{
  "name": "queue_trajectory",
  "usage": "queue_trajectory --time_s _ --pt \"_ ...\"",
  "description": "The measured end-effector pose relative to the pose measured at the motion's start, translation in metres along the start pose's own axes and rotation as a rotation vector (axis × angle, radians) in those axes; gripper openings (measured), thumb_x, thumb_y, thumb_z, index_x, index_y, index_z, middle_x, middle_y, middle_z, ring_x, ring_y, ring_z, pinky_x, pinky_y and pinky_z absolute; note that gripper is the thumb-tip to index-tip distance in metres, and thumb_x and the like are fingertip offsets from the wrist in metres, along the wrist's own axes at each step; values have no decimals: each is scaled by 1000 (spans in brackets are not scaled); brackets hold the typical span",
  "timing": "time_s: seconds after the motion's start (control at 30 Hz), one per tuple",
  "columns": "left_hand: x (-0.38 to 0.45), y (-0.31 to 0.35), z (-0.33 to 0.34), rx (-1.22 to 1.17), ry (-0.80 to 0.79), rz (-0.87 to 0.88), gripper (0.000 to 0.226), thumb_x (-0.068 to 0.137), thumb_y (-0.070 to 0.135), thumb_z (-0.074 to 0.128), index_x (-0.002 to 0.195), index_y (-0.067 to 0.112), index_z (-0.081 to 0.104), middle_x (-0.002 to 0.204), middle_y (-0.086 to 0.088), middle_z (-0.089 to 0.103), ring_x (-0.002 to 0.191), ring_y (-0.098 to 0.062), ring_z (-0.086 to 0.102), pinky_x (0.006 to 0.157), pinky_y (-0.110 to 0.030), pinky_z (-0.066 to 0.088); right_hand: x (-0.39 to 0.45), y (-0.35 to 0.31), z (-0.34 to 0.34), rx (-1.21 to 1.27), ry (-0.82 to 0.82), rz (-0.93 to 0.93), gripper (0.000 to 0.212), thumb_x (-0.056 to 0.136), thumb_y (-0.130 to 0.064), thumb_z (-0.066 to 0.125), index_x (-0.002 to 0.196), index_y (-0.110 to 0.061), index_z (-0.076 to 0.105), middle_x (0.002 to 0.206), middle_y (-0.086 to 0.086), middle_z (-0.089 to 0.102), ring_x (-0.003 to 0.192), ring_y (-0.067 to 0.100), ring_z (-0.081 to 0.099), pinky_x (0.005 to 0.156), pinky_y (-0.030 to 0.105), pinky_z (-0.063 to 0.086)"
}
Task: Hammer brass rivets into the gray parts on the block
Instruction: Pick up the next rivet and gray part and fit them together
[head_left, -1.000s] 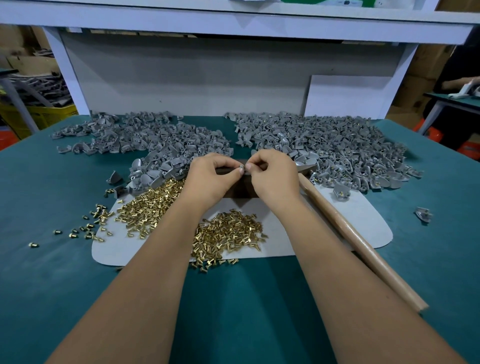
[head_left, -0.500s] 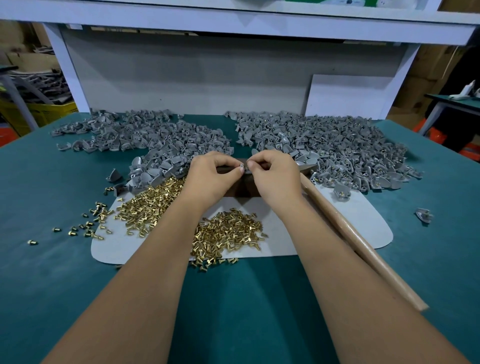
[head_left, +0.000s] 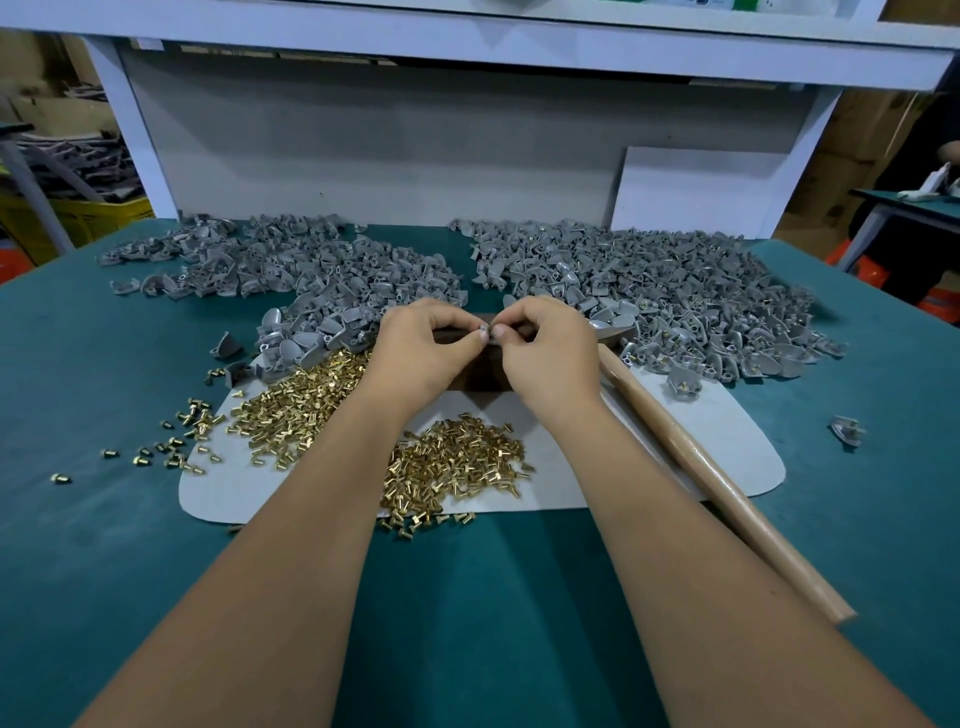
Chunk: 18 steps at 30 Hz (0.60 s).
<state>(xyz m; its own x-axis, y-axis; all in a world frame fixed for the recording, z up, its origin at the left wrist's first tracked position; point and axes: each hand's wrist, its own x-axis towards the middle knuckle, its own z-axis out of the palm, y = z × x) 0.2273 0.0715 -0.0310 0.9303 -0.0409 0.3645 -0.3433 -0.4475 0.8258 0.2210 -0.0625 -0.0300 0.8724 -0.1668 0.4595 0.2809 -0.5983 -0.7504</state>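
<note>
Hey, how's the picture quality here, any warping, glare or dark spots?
Head view: wide-angle bending bows the shelf edge; light is soft and even; brass rivets glint; the block is in shadow between the left hand and right hand.

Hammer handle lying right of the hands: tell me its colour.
Light tan, bare wood; the handle shows in the head view.
</note>
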Motion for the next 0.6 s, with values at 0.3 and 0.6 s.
queue_trajectory --time_s 0.3,0.6 --pt "-1 1 0 -2 -9 -13 11 87 16 73 97 15 76 108 -5 65 104 -17 61 98 -31 49 4 -5 -1 -71 -20 58 25 86 -14 65 67 -29 59 72 -14 56 70 7 52 60 25 38" --pt "-2 2 0 -4 -7 -6 10 87 14 72 97 14 76 104 -3 66 101 -15 61 98 -33 49 5 -5 1 -100 -34 62 23 86 -15 63 68 -29 57 76 -12 59 76 12 57 63 27 44"
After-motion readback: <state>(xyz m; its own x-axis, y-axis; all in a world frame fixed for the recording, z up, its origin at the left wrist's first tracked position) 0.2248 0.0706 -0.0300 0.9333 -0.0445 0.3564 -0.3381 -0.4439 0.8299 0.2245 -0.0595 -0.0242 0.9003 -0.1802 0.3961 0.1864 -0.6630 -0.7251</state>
